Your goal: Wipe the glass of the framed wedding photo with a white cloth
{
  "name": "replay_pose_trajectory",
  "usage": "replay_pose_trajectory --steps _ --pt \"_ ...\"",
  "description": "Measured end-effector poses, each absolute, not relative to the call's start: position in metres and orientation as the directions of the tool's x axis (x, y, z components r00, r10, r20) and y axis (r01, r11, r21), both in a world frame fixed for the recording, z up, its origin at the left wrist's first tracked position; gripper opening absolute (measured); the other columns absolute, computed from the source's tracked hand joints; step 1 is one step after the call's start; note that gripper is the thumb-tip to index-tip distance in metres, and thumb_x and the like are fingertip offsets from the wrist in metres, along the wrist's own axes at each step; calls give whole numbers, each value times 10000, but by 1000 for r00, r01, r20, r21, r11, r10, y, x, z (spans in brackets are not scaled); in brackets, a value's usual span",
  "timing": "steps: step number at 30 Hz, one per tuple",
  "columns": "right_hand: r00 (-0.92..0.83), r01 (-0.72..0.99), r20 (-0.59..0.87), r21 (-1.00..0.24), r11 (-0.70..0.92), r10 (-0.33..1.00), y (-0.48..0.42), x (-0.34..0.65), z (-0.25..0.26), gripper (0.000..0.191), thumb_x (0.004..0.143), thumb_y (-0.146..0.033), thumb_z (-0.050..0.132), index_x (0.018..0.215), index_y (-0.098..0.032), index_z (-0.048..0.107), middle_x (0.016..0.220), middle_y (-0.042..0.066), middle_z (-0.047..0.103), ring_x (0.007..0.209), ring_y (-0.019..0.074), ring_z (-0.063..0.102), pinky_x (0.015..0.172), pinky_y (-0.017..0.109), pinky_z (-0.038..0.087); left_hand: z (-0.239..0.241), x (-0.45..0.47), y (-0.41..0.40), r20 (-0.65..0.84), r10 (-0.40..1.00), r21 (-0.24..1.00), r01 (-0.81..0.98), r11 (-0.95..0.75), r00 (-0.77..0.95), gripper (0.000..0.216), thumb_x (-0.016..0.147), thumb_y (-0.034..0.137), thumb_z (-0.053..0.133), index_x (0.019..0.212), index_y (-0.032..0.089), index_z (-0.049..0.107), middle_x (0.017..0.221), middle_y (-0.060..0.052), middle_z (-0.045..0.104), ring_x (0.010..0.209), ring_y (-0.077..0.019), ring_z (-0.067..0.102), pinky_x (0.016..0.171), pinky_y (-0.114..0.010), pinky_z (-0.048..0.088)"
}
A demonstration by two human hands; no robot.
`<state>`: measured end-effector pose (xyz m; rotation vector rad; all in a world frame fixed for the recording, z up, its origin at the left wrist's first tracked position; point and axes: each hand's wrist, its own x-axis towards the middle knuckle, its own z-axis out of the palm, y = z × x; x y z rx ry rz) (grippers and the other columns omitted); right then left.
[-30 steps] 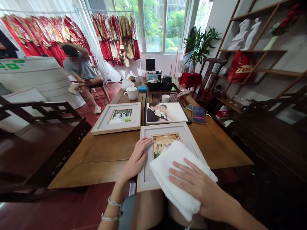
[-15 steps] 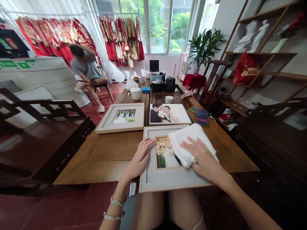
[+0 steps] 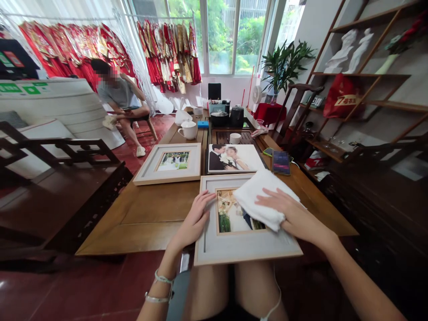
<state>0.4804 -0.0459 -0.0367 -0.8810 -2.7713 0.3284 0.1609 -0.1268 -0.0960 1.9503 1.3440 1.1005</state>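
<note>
A pale wooden picture frame (image 3: pixel 217 249) lies at the table's near edge, its front edge over my lap. Inside its wide grey-white mat is a small wedding photo (image 3: pixel 230 214), partly covered at the upper right. My left hand (image 3: pixel 197 220) rests open on the frame's left side, fingers stretched toward the photo's corner. On the right, my right hand (image 3: pixel 289 211) presses a folded white cloth (image 3: pixel 257 191) against the frame, its fingers lying over the cloth and its thumb hidden. The cloth covers the frame's upper right corner.
Beyond lie a second framed photo (image 3: pixel 142 171) and an unframed couple's print (image 3: pixel 245 160). Two phones, one a dark phone (image 3: pixel 281 162), lie to the right. A white mug (image 3: pixel 189 130), a small cup (image 3: pixel 235 138) and a black pot (image 3: pixel 237 117) stand farther back. A person (image 3: pixel 122 96) sits at left.
My right hand has slid the cloth to the right across the frame, uncovering more of the photo's lower right. My left hand stays in place. The seated person's arm has come down from the head.
</note>
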Motion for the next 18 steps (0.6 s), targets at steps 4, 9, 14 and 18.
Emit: replay_pose_trajectory --steps 4,9,14,18 --pt "-653 694 270 -161 702 707 -19 459 -52 701 703 1 445 1384 -151 514 1453 112 497 1422 294 307 1145 574 241 -96 161 -127 333 927 780 502 -374 172 462 958 177 369 1401 278 449 1479 -72 427 1463 -258 205 1215 -553 147" --pt "-691 685 173 -150 713 701 -37 415 -49 690 689 -20 492 1371 -121 522 1434 149 511 1405 333 320 1143 598 205 -98 161 -128 315 938 790 507 -345 147 465 964 201 374 1423 264 420 1504 -82 387 1470 -262 188 1217 -542 129" --pt "-855 499 32 -227 837 518 -119 408 -42 782 648 -40 495 1423 -126 451 1478 123 464 1412 357 294 1158 584 192 -103 162 -128 324 941 813 480 -329 97 534 970 234 387 1494 251 286 1540 -96 323 1462 -240 221 1226 -488 118" --pt "-926 344 35 -326 881 375 -149 428 -35 796 649 -81 508 1435 -187 441 1484 77 465 1428 317 281 1178 539 192 -104 162 -127 338 936 811 474 -344 101 521 977 243 392 1489 261 299 1543 -93 323 1467 -233 217 1227 -476 122"
